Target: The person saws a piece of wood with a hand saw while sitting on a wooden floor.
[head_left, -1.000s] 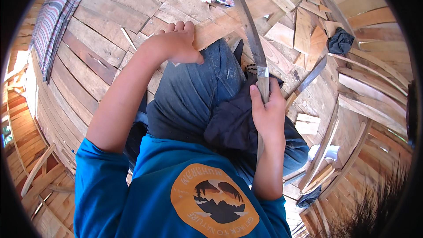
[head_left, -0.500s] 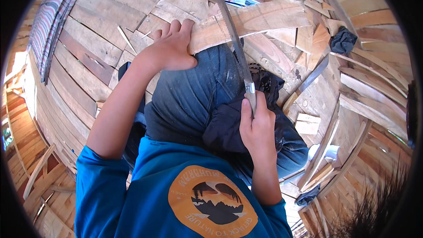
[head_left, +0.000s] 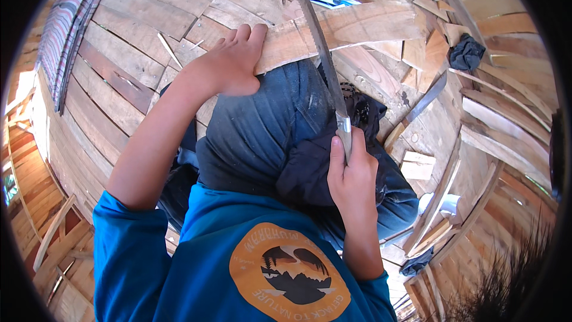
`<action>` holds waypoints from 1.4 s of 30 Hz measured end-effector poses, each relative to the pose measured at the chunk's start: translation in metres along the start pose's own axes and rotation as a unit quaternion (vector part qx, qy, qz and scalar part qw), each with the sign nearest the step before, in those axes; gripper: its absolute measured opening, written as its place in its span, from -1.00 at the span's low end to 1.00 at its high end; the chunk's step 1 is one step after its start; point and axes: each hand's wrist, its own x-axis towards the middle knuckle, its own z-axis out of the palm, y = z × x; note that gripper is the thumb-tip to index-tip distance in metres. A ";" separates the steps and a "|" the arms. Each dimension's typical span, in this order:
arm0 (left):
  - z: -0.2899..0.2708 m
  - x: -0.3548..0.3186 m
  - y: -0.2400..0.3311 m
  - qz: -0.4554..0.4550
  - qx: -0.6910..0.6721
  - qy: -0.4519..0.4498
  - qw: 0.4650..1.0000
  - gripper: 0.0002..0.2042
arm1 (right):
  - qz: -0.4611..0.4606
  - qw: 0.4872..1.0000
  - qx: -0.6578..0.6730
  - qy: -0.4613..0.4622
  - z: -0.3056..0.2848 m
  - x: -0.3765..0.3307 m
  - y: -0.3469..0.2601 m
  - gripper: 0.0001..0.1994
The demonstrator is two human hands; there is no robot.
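your handsaw swung left, now crossing the plank your left hand clamps; right hand grips the handsaw.

High on the wearer's head, this fisheye's peering steeply down, close over the saw, sweeping in shirt nearside of it, floor bending away leftward!

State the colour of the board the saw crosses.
The board is light tan with darker grain, shown in the head view.
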 end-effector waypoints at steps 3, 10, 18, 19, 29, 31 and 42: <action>-0.001 0.001 -0.002 0.005 0.008 -0.003 1.000 -0.20 | -0.008 1.000 -0.006 -0.001 0.002 0.001 0.000 -0.84; -0.002 0.003 -0.003 0.004 0.016 -0.020 1.000 -0.23 | 0.005 1.000 -0.027 -0.010 0.009 -0.001 -0.002 -0.86; -0.005 0.008 -0.004 -0.002 0.028 -0.038 0.999 -0.24 | 0.009 0.998 -0.061 -0.018 0.005 -0.002 -0.003 -0.86; -0.006 0.009 -0.004 -0.005 0.022 -0.044 0.999 -0.24 | 0.009 0.998 -0.062 -0.022 0.005 -0.002 -0.003 -0.86; -0.008 0.007 0.001 -0.019 0.043 -0.040 0.998 -0.23 | 0.014 0.998 -0.059 -0.008 0.011 -0.003 0.000 -0.86; -0.008 0.007 0.000 -0.014 0.048 -0.036 0.998 -0.23 | 0.012 0.998 -0.064 -0.008 0.010 -0.002 0.001 -0.86; -0.004 0.011 -0.006 0.001 0.059 -0.027 0.998 -0.22 | 0.043 0.998 -0.054 -0.010 0.010 -0.009 -0.001 -0.85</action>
